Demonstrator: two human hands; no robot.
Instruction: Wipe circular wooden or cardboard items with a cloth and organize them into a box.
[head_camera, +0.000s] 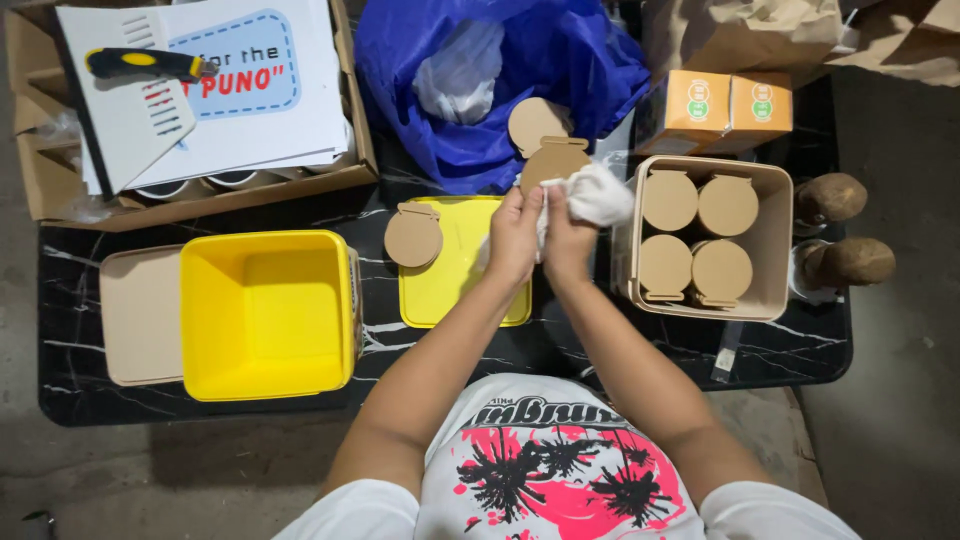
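1. Both hands meet over a black marble-patterned table (600, 350), the left hand (513, 240) gripping a round tan lid (553, 162).
2. The right hand (567, 243) has its fingers closed on a white cloth (600, 195), pressed against the lid.
3. A beige box (775, 245) of four lids sits just right; a yellow bin (265, 310) stands left.

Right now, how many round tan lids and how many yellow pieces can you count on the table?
Round tan lids in the beige bin: 4
Round tan lids outside it, at and: 3
Yellow pieces, the tub and the flat lid: 2
Total: 9
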